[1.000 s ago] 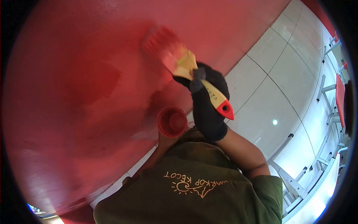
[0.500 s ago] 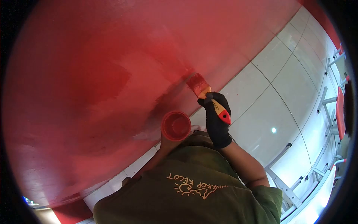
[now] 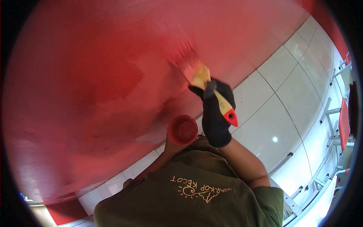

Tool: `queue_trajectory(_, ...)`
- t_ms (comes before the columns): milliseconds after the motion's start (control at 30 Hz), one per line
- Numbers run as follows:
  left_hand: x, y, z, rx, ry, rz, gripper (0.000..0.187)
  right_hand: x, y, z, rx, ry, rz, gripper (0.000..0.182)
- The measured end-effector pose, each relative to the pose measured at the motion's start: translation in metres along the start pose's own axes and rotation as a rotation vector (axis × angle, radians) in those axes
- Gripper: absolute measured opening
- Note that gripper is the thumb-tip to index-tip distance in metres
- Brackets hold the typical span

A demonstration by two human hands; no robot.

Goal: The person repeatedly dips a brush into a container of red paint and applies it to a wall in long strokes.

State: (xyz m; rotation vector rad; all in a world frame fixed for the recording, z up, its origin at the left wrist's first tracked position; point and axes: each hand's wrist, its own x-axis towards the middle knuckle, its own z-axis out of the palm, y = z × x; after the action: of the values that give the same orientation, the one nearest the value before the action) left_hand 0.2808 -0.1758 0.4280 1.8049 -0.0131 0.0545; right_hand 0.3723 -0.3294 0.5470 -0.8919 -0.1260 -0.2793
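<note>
My right hand (image 3: 217,109), in a black glove, is closed around the wooden handle of a wide paintbrush (image 3: 199,75) with a red tip. Its bristles, coated in red paint and a little blurred, are splayed against the red wall (image 3: 94,125). Low in front of my body, my left hand (image 3: 173,146) grips a red cup (image 3: 183,129) from below, its fingers mostly hidden by it. Looking down into the cup, I see red inside. Darker, wet-looking red patches mark the wall to the left of the brush.
Pale floor tiles (image 3: 264,109) run along the foot of the wall on the right. Metal-framed furniture with a red seat (image 3: 343,123) stands at the far right, and a metal leg frame (image 3: 291,202) lies nearer at lower right.
My right hand has swept the brush up and left across the wall, and its bristles now fan out. The cup in my left hand has shifted slightly right in view.
</note>
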Motion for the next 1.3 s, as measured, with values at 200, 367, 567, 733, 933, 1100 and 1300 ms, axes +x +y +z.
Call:
queue_trajectory(200, 0.004, 0.007, 0.006, -0.112, -0.075, -0.098, 0.076, 0.0, -0.033, 0.002, -0.038, -0.004, -0.134, 0.021)
queue_trajectory(367, 0.003, 0.01, 0.005, -0.048, -0.033, 0.106, 0.074, 0.029, -0.036, 0.022, 0.1, -0.152, -0.294, 0.023)
queue_trajectory(567, -0.004, -0.008, -0.004, -0.021, -0.053, -0.029, 0.075, -0.016, 0.053, -0.038, 0.078, 0.075, 0.091, 0.024)
queue_trajectory(733, -0.003, -0.01, -0.008, 0.169, -0.172, 0.061, 0.067, -0.054, 0.082, -0.096, -0.014, 0.136, 0.27, 0.022)
queue_trajectory(933, -0.007, -0.027, -0.012, 0.051, -0.177, -0.103, 0.074, -0.027, 0.044, -0.045, -0.162, 0.112, 0.195, 0.01)
queue_trajectory(1100, -0.002, -0.002, -0.003, -0.086, -0.02, -0.041, 0.074, -0.015, -0.005, -0.002, -0.134, -0.027, -0.14, 0.011)
queue_trajectory(1300, -0.007, -0.046, -0.02, 0.113, -0.103, -0.019, 0.077, -0.046, 0.022, -0.046, -0.158, 0.178, 0.214, 0.01)
